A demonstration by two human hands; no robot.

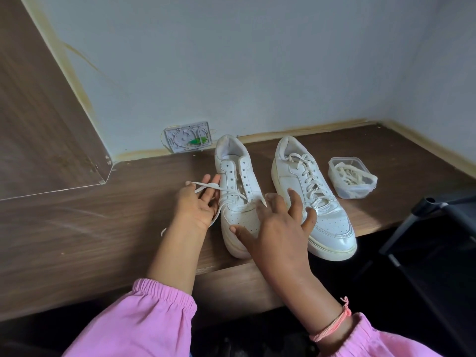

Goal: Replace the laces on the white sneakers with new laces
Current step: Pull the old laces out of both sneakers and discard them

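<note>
While both forearms reached forward in pink sleeves (144, 318), a woven orange band (332, 325) circled the right wrist. The right hand (278, 228) lay spread wide over the toe of the left sneaker (237, 181), thumb on the toe cap and fingers splayed, holding nothing. The left hand (198, 202) was just beside that sneaker's outer side, palm up with fingers relaxed, and a white lace (206, 186) ran across its fingers; no firm pinch could be confirmed. That lace passed through the lowest eyelets only; the upper eyelets stood unlaced. The right sneaker (311, 197) sat alongside on the wooden counter (103, 228), fully laced. Farther right, a clear plastic container (350, 176) held loose laces. A small white wall box (188, 136) sat against the wall behind.
</note>
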